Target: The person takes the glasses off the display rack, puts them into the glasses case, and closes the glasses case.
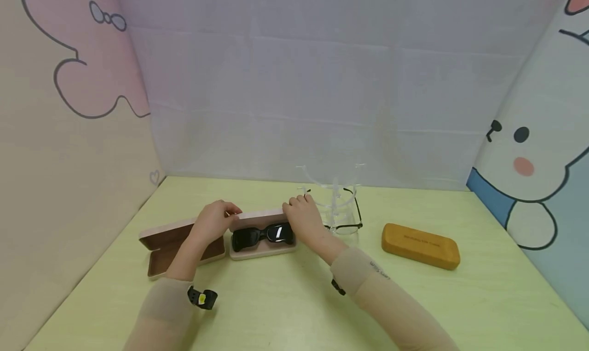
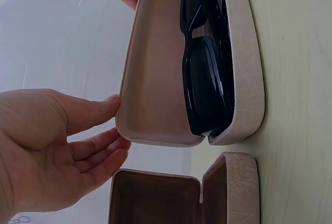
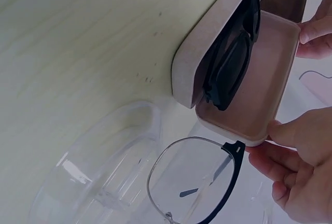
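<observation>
A pale pink glasses case (image 1: pixel 264 254) lies open on the table with its lid raised at the back. Black sunglasses (image 1: pixel 248 238) with dark lenses sit folded inside it. My left hand (image 1: pixel 213 222) pinches one upper corner of the lid (image 2: pixel 155 79), thumb on the inner side and fingers behind. At the opposite corner, my right hand (image 1: pixel 304 218) holds the lid between thumb and fingers, plainest in the right wrist view. Just left of this case stands a second open case (image 1: pixel 158 263) with a brown lining, partly hidden by my left forearm.
A clear display stand (image 1: pixel 335 203) is close behind my right hand, with dark half-rimmed eyeglasses (image 1: pixel 360 225) on it. Farther right lies a closed mustard-yellow glasses case (image 1: pixel 421 244). Fabric walls (image 1: pixel 322 85) enclose the table's back and sides.
</observation>
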{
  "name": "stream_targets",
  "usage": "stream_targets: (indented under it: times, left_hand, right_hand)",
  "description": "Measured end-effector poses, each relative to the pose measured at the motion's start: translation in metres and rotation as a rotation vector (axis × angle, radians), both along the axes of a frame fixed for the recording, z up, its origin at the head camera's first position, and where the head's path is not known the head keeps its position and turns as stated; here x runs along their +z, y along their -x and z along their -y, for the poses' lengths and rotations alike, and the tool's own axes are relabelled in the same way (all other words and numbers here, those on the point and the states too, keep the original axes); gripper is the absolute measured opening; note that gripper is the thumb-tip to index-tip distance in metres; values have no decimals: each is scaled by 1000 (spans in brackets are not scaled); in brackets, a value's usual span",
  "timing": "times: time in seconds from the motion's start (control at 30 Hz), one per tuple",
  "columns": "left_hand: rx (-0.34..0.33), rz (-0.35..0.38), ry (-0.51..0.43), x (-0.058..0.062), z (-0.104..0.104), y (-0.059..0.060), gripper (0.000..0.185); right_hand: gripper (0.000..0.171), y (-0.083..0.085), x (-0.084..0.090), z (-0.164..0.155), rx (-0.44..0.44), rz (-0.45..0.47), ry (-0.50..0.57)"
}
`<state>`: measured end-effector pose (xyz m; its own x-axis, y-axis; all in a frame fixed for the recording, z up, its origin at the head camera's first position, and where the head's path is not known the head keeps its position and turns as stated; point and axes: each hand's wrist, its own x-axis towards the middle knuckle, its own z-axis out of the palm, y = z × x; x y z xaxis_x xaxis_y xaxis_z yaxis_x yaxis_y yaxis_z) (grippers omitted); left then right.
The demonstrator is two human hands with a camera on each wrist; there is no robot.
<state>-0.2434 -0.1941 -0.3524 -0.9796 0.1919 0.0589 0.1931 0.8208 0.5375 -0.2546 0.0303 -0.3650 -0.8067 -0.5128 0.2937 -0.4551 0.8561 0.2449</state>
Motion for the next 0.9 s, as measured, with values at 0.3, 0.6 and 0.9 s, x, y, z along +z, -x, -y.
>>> stream_targets:
  times: [0.3,0.6,0.9]
  left_hand:
    - [-36,-3,18,-2,1,-5,19]
    - [-74,-18,-10,-8,3,-12,17]
    - [-166,-17,-28,-14,11,-15,19]
  right_hand:
    - [17,-4,9,-7,33,78,82]
    - [13,-12,9,-11,64,96,143]
    - [10,-37,9,-6,30,72,112]
